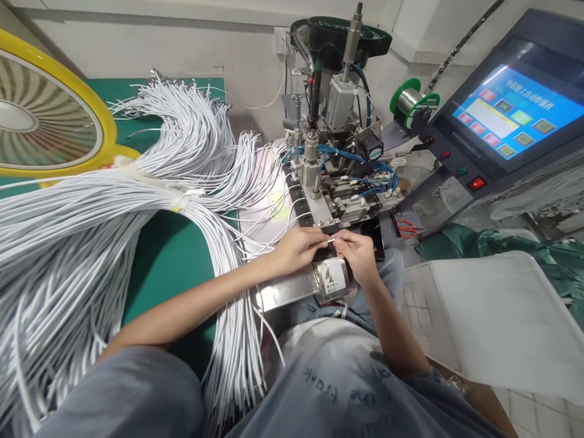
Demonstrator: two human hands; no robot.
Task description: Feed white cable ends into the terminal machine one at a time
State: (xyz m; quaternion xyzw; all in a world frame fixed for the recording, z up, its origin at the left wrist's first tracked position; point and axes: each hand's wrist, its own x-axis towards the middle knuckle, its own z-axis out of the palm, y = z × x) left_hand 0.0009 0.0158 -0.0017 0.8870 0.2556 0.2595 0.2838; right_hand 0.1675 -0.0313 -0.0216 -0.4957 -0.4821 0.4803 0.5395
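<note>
My left hand [301, 246] pinches the end of a white cable [331, 241] in front of the machine. Close beside it, my right hand [358, 252] has its thumb and fingers closed on the same cable end. The tip's fine detail is too small to make out. Just behind both hands stands the soldering machine [326, 204], with metal cylinders and blue air tubes. Several white cables [267, 228] run from the left to its black edge. Below my fingers sits a clear container with a white label [333, 277].
Large bundles of white cables [182, 131] lie on a green mat [171, 261] at left, near a yellow fan [107, 131]. At right are a touchscreen [515, 115], a solder wire spool [409, 100], red-handled scissors [407, 229] and a white plastic bin [502, 316].
</note>
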